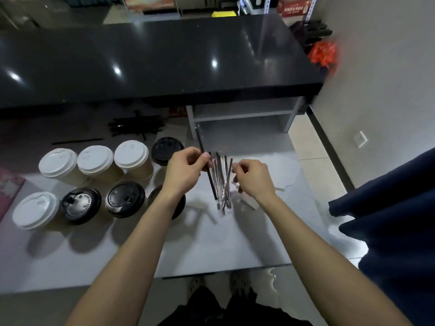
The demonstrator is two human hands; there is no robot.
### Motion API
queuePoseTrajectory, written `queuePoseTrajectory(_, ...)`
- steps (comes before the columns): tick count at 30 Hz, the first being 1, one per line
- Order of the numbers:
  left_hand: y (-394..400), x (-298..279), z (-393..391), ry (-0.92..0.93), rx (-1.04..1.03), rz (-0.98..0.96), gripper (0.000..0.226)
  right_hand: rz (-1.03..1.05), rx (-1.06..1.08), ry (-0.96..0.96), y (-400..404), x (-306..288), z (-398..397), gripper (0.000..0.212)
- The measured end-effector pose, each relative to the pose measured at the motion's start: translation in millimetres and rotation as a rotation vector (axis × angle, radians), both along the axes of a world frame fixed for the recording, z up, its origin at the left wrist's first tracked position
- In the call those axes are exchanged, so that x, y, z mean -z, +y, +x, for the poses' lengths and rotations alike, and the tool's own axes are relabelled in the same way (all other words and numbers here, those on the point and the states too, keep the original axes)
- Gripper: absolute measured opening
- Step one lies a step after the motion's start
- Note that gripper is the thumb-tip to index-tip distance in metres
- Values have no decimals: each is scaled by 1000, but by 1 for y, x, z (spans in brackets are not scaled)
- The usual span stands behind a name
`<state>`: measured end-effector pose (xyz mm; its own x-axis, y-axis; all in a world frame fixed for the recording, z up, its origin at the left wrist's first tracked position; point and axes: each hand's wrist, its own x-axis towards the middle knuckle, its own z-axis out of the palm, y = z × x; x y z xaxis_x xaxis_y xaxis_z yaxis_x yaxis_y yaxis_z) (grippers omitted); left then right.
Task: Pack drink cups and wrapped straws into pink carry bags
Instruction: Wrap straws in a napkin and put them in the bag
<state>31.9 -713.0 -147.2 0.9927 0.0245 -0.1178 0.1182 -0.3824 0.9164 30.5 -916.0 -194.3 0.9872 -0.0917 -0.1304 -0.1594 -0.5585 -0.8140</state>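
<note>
Both hands, left hand [186,170] and right hand [253,177], pinched the wrapped straws [220,182] above the table [211,243], probably counting them for bagging.

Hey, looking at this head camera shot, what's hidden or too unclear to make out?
- Black-lidded paper cup, head view: mostly hidden by the left forearm.
- Pink patterned carry bag: cut off by the left edge.
- Clear-wrapped black straws held between left hand and right hand: overlapping and motion-blurred, count unclear.
- Loose pile of black straws: in shadow under the black counter, too dark to count.
</note>
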Motion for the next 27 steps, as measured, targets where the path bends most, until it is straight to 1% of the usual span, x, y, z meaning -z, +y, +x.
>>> queuePoseTrajectory(1,0,1,-3,-2,-23,5,18,-101,8,60,-1,12,4,28)
queuePoseTrajectory(3,-2,2,-10,-16,-46,41,17,-248,-51,196,6,29,11,33)
queuePoseTrajectory(5,-2,1,-15,-38,-62,76,17,-263,-102,249,15,38,17,31)
queuePoseTrajectory(7,-1,0,-18,-59,-82,110,17,-244,-101,246,19,37,22,21)
queuePoseTrajectory(9,-2,-1,-17,-75,-96,143,17,-240,-79,227,14,34,23,20)
queuePoseTrajectory(11,-4,0,-14,-74,-110,129,17,-190,-33,160,1,30,22,22)
queuePoseTrajectory(13,-12,1,-11,-60,-107,104,16,-34,-5,76,-10,19,16,21)
queuePoseTrajectory(15,-22,2,-7,-23,-100,49,15,177,-30,0,-18,5,8,20)
queuePoseTrajectory(16,-29,2,-6,3,-98,4,15,247,-54,-23,-22,-2,5,20)
queuePoseTrajectory(17,-35,3,-4,29,-99,-49,16,274,-83,-41,-24,-6,2,19)
queuePoseTrajectory(19,-44,5,-2,70,-108,-153,18,248,-145,-65,-28,-12,0,18)
queuePoseTrajectory(21,-50,7,0,91,-101,-215,20,190,-191,-82,-30,-14,-2,17)
queuePoseTrajectory(25,-60,9,3,140,-48,-274,25,96,-204,-128,-32,-13,-1,17)
queuePoseTrajectory(27,-64,11,6,131,-2,-260,25,71,-200,-137,-35,-12,0,16)
